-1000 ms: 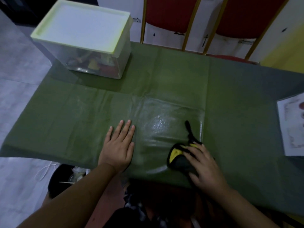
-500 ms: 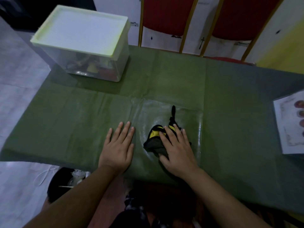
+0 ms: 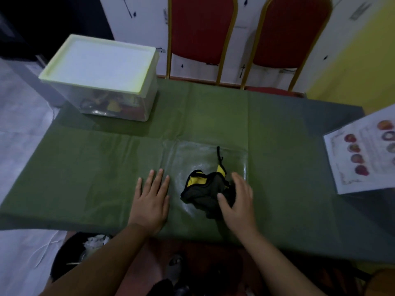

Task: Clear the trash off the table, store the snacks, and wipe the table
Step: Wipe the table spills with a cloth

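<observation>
Black-and-yellow crumpled wiping cloth [image 3: 206,190] lies on the wet patch of the green-covered bench [image 3: 277,146]. Right hand [image 3: 238,200] grips its edge, evidently for wiping; left hand [image 3: 152,200] lies spread flat, apparently steadying the cover.

Black-and-yellow cloth [image 3: 206,190] on green tablecloth [image 3: 106,167]; 2 red chairs [image 3: 201,28] with gold frames.

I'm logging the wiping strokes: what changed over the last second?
The right hand swept the black-and-yellow cloth leftward across the wet patch, then partway back, holding it throughout. The left hand stayed flat on the green tablecloth; the lidded clear plastic box did not move.
</observation>
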The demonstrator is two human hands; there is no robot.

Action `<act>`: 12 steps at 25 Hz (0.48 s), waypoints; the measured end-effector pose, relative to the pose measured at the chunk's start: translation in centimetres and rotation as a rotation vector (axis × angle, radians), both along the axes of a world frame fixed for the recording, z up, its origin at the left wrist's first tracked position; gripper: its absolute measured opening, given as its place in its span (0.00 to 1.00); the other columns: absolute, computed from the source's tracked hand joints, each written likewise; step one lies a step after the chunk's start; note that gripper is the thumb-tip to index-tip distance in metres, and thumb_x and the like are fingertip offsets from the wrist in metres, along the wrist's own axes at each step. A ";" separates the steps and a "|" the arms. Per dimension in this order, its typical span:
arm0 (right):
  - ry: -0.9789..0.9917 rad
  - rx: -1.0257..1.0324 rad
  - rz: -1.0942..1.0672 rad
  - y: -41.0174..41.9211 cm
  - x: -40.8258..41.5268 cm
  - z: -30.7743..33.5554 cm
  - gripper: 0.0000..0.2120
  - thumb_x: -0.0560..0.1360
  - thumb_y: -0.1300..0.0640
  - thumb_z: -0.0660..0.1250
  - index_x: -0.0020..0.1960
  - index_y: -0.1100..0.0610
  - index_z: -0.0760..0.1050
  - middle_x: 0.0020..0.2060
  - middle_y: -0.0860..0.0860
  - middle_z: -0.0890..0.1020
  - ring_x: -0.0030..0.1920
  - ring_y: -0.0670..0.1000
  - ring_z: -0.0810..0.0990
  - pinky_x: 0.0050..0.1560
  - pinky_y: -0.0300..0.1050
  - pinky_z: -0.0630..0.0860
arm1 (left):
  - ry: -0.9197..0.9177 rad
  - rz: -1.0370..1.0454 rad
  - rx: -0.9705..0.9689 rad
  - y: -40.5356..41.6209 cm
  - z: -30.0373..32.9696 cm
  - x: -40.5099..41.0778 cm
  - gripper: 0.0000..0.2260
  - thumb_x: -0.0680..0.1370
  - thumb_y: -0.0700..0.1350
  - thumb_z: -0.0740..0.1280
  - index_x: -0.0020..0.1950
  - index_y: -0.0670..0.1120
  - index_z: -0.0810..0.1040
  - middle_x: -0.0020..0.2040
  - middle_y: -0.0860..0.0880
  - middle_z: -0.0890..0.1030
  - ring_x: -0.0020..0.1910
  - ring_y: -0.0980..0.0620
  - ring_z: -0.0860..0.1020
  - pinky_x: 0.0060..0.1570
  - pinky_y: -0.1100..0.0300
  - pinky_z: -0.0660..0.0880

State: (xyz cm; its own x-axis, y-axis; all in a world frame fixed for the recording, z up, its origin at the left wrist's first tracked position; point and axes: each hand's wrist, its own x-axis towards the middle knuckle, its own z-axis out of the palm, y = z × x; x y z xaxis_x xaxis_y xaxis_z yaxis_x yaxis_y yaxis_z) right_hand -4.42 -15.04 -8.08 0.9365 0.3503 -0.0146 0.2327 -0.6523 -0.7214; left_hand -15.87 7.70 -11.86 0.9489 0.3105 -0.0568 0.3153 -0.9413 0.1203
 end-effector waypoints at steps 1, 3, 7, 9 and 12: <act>0.036 -0.017 -0.097 -0.4 -0.6 0.2 0.29 0.74 0.54 0.69 0.72 0.57 0.64 0.69 0.54 0.69 0.70 0.51 0.63 0.68 0.46 0.61 | 0.009 -0.010 0.023 -0.2 0.2 0.1 0.25 0.80 0.53 0.49 0.77 0.46 0.60 0.78 0.46 0.58 0.78 0.43 0.52 0.74 0.37 0.50; 0.144 -0.077 -0.213 -1.2 -1.2 0.3 0.27 0.73 0.57 0.70 0.69 0.60 0.67 0.65 0.56 0.71 0.65 0.55 0.67 0.65 0.48 0.66 | 0.037 -0.036 0.074 -0.4 1.1 0.3 0.25 0.79 0.51 0.52 0.75 0.44 0.63 0.77 0.44 0.62 0.77 0.41 0.56 0.73 0.35 0.47; 0.500 0.045 -0.314 -1.2 -0.6 1.4 0.22 0.73 0.59 0.70 0.65 0.59 0.70 0.58 0.55 0.72 0.53 0.52 0.75 0.52 0.45 0.73 | -0.017 0.084 -0.224 -1.9 2.9 1.9 0.20 0.79 0.46 0.58 0.68 0.39 0.71 0.67 0.39 0.75 0.66 0.40 0.71 0.67 0.47 0.66; 0.703 0.186 -0.390 -0.5 -0.4 1.8 0.22 0.73 0.60 0.70 0.65 0.58 0.69 0.54 0.53 0.74 0.50 0.51 0.77 0.45 0.42 0.74 | -0.098 0.159 -0.525 -3.6 4.4 3.2 0.13 0.80 0.50 0.61 0.57 0.43 0.75 0.51 0.43 0.80 0.50 0.44 0.77 0.47 0.53 0.74; 0.813 0.319 -0.481 0.5 -0.2 1.7 0.22 0.73 0.60 0.71 0.64 0.59 0.68 0.48 0.52 0.79 0.47 0.51 0.80 0.36 0.40 0.74 | -0.060 0.275 -0.852 -6.3 6.2 5.7 0.12 0.76 0.57 0.67 0.51 0.50 0.73 0.44 0.52 0.79 0.43 0.53 0.78 0.37 0.59 0.75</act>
